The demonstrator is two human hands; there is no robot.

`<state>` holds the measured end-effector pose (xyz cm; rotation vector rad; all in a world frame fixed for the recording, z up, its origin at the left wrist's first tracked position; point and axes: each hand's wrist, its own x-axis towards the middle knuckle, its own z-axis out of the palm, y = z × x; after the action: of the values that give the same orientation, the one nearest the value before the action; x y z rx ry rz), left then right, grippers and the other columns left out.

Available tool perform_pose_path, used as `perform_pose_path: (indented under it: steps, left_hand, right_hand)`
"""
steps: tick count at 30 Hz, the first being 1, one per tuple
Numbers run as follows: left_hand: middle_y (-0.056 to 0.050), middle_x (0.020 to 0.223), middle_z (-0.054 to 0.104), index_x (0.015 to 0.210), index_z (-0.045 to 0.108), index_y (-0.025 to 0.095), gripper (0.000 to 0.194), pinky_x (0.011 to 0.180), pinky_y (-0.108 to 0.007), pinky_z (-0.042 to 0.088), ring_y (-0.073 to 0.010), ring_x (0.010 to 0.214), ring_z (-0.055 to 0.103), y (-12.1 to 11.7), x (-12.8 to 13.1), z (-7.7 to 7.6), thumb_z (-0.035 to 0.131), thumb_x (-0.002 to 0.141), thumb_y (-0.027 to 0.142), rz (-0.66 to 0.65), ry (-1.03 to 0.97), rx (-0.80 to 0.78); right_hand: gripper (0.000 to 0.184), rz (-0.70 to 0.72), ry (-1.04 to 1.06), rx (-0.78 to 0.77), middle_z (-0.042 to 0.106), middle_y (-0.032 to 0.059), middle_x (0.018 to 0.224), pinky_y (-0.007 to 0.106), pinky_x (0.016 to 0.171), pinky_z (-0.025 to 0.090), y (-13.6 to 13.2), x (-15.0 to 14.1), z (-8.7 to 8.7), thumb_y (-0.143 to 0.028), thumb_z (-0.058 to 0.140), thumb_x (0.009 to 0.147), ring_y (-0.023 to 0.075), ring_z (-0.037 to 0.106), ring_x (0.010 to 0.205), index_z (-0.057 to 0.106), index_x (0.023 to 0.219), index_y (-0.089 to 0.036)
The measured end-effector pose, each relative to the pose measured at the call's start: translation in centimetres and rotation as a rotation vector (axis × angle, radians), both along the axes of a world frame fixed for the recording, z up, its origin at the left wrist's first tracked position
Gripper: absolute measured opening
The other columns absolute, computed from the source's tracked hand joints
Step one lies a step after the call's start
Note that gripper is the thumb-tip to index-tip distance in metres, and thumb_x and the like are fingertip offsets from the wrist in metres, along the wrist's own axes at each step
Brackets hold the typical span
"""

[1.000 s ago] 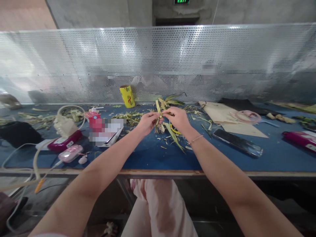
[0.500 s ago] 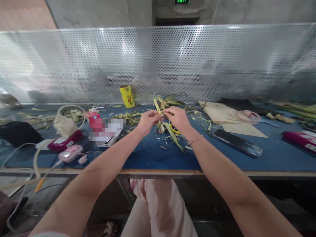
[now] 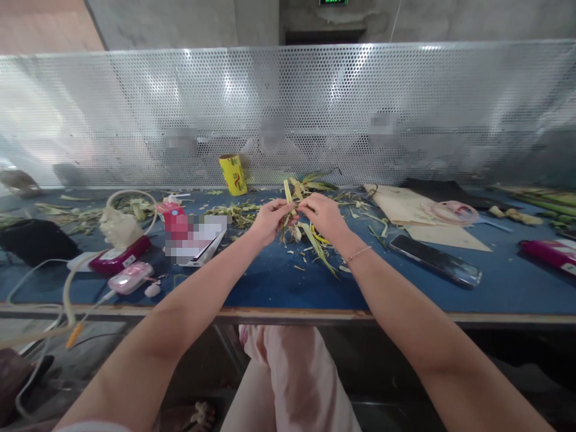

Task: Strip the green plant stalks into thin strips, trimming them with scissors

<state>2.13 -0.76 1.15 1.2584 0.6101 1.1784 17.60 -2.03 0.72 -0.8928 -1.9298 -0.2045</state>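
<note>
Both my hands meet above the middle of the blue table (image 3: 270, 282). My left hand (image 3: 269, 219) pinches a bunch of yellow-green leaf strips (image 3: 288, 195), fingers closed round it. My right hand (image 3: 324, 216) is closed on the same strips from the right side. The strips stick up between the two hands and hang down below them. Loose green leaf pieces (image 3: 317, 247) lie on the table just under my right hand.
A yellow roll (image 3: 232, 174) stands at the back by the perforated metal screen (image 3: 288, 114). A dark phone (image 3: 435, 260) and tan paper sheets (image 3: 407, 209) lie to the right. Pink gadgets (image 3: 120, 259), cables and a black pouch (image 3: 31, 243) lie left. Leaf scraps (image 3: 231, 212) lie behind my hands.
My hands have barely shifted; they keep working the strips, whose upright tips have tilted slightly.
</note>
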Motion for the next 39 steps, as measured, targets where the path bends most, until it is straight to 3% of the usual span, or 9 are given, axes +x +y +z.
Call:
perform_pose_path:
  steps: [11, 18, 22, 26, 31, 35, 39]
  left_hand:
    - [0.002, 0.076, 0.057, 0.087, 0.046, 0.019, 0.017, 0.059, -0.024, 0.049, -0.0078, 0.061, 0.056, -0.2, 0.5, -0.4, 0.057, 0.079, 0.03, 0.01, 0.08, 0.142]
    - [0.005, 0.062, 0.047, 0.079, 0.044, 0.018, 0.013, 0.051, -0.02, 0.04, -0.0056, 0.051, 0.046, 0.8, 0.7, -1.1, 0.05, 0.083, 0.028, 0.115, 0.103, 0.32]
    - [0.004, 0.06, 0.051, 0.076, 0.049, 0.017, 0.014, 0.055, -0.021, 0.042, -0.0067, 0.053, 0.05, 0.5, 0.5, -0.8, 0.054, 0.08, 0.03, 0.164, 0.14, 0.351]
    - [0.002, 0.066, 0.06, 0.079, 0.059, 0.016, 0.013, 0.063, -0.024, 0.047, -0.0074, 0.057, 0.055, -0.1, 0.4, -0.3, 0.063, 0.073, 0.027, 0.206, 0.108, 0.312]
    - [0.001, 0.071, 0.065, 0.086, 0.066, 0.013, 0.026, 0.066, -0.023, 0.048, -0.006, 0.058, 0.056, 0.3, 0.2, -0.4, 0.071, 0.064, 0.027, 0.092, -0.013, 0.165]
    - [0.0, 0.07, 0.065, 0.08, 0.065, 0.012, 0.027, 0.064, -0.02, 0.048, -0.0056, 0.059, 0.058, 0.7, -0.2, -0.4, 0.076, 0.059, 0.025, -0.028, -0.08, 0.08]
    - [0.002, 0.064, 0.063, 0.069, 0.056, 0.013, 0.023, 0.064, -0.019, 0.049, -0.0066, 0.06, 0.061, 0.6, -0.2, -0.2, 0.076, 0.059, 0.021, -0.034, -0.132, 0.039]
  right_hand:
    - [0.022, 0.017, 0.012, -0.025, 0.059, 0.0046, 0.076, 0.033, 0.074, 0.043, 0.1, 0.0, 0.0, -0.03, 0.047, 0.086, 0.0186, 0.056, 0.077, 0.063, 0.075, -0.021]
    - [0.012, 0.006, 0.142, -0.037, 0.06, 0.0027, 0.073, 0.033, 0.072, 0.044, 0.2, -0.6, -0.1, -0.027, 0.055, 0.08, 0.0176, 0.055, 0.074, 0.064, 0.073, -0.021]
    - [0.01, 0.035, 0.189, -0.022, 0.062, 0.0029, 0.075, 0.034, 0.071, 0.044, 0.3, -0.6, -0.2, -0.025, 0.056, 0.079, 0.018, 0.056, 0.075, 0.065, 0.075, -0.022]
    - [0.014, 0.042, 0.15, 0.0, 0.061, 0.0039, 0.074, 0.034, 0.071, 0.044, 0.2, -0.5, -0.1, -0.022, 0.052, 0.081, 0.0179, 0.055, 0.074, 0.065, 0.078, -0.021]
    - [0.017, 0.048, 0.094, 0.026, 0.06, 0.0045, 0.078, 0.033, 0.073, 0.045, 0.0, -0.7, 0.0, -0.02, 0.047, 0.084, 0.0175, 0.055, 0.077, 0.063, 0.081, -0.02]
    - [0.016, 0.067, 0.094, 0.051, 0.059, 0.0036, 0.075, 0.032, 0.069, 0.046, 0.1, -0.8, 0.0, -0.018, 0.047, 0.084, 0.0159, 0.055, 0.072, 0.063, 0.081, -0.018]
    - [0.016, 0.057, 0.096, 0.047, 0.059, 0.0031, 0.073, 0.03, 0.066, 0.046, 0.1, -0.9, 0.1, -0.018, 0.047, 0.084, 0.0152, 0.055, 0.07, 0.063, 0.082, -0.019]
